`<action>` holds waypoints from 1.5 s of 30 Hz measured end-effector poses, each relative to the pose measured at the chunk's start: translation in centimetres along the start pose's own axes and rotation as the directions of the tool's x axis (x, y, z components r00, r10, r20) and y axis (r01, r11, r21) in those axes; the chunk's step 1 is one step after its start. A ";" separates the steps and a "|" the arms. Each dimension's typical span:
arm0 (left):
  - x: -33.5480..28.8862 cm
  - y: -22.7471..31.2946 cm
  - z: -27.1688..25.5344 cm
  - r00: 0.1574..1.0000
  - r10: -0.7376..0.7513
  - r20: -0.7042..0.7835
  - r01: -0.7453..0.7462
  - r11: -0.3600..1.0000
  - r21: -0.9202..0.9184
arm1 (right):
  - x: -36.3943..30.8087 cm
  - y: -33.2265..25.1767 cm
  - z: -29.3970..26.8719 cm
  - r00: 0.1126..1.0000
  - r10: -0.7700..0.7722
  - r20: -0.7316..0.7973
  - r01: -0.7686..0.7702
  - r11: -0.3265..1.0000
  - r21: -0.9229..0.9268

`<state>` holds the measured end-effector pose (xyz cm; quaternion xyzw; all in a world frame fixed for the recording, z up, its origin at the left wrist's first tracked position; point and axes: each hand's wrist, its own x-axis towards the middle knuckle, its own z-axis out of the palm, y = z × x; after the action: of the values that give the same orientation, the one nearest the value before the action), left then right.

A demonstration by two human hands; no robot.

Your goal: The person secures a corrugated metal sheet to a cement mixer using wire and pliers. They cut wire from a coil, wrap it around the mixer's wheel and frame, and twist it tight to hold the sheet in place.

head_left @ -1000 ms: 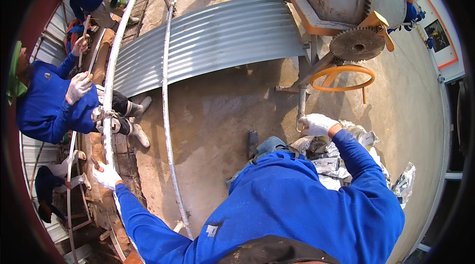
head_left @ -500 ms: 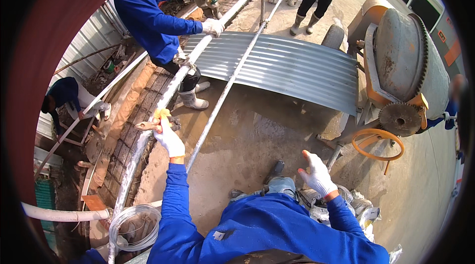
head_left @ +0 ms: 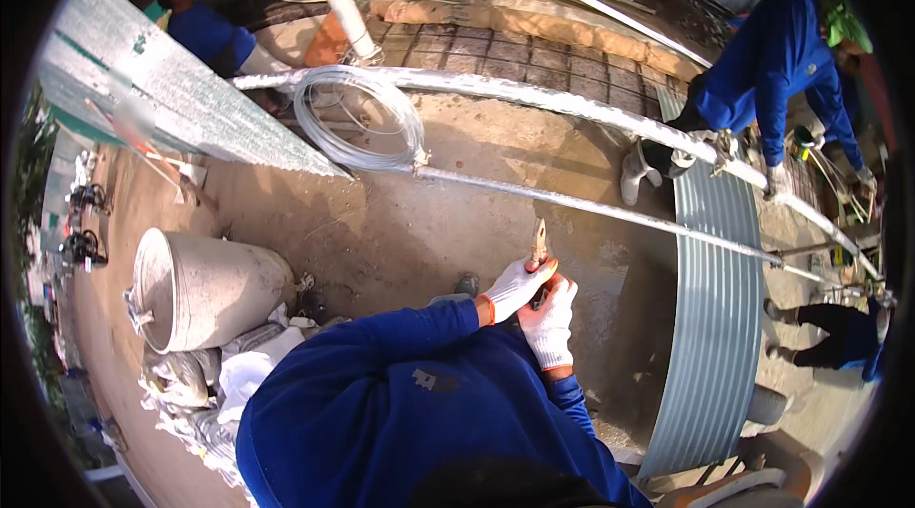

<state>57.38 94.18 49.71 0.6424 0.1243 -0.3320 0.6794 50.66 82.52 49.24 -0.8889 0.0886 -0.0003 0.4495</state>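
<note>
Just in front of my body, my two hands in white knit gloves are close together. My left hand (head_left: 516,290) is closed around a pair of pliers (head_left: 539,243), whose worn metal jaws point up and away from me. Against it, my right hand (head_left: 549,329) has its fingers closed at the dark handle end of the pliers; the gloves hide most of the handles. Ahead on the left, a coil of silvery wire (head_left: 405,141) hangs at the long pale pipe (head_left: 534,91), apart from my hands.
A thinner pipe (head_left: 572,199) runs across ahead. Corrugated metal sheeting (head_left: 710,308) lies on the right, near a bending co-worker (head_left: 772,60). On the left are a large grey drum (head_left: 224,284), sacks (head_left: 257,365) and a slanting panel (head_left: 181,79). Beyond the pipes lies a rebar grid (head_left: 515,55).
My view has turned left, away from the cement mixer. My hands, apart before, have come together. The pliers, held out over the pipe in my left hand, are now close to my body.
</note>
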 end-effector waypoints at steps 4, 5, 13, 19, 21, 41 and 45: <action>-1.5 0.5 1.9 0.959 0.098 -0.265 -0.131 0.985 -0.110 | 2.5 0.3 -0.1 0.981 -0.179 0.079 0.191 0.965 -0.178; -2.0 1.1 2.0 0.960 0.021 -0.280 -0.065 0.987 -0.148 | 2.9 0.5 -0.2 0.966 -0.228 0.124 0.249 0.948 -0.197; -2.4 -1.0 -4.7 0.985 0.122 -0.126 -0.092 0.971 0.221 | 6.8 0.2 1.1 0.871 -0.045 0.489 -0.069 0.974 0.214; -1.9 -0.4 -23.2 0.840 0.234 -0.490 -0.327 0.939 -0.112 | 8.0 -3.6 3.0 0.696 0.054 0.716 -0.705 0.244 0.666; 0.0 1.9 -31.5 0.686 0.233 -0.690 -0.553 0.783 -0.286 | 9.2 -3.4 5.5 0.708 -0.005 0.706 -0.699 0.141 0.701; 8.4 8.8 -51.1 0.543 0.405 -0.736 -0.605 0.796 -0.009 | 8.5 -19.7 18.6 0.820 0.234 0.522 -0.563 0.166 0.810; 8.2 11.6 -53.3 0.770 0.502 -0.393 -0.564 0.824 -0.053 | 10.0 -20.3 18.5 0.849 0.213 0.483 -0.527 0.288 0.800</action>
<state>84.34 142.19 46.32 0.6414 0.0868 0.0111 0.7622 65.16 107.49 53.60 -0.4345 0.2139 0.1836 0.8555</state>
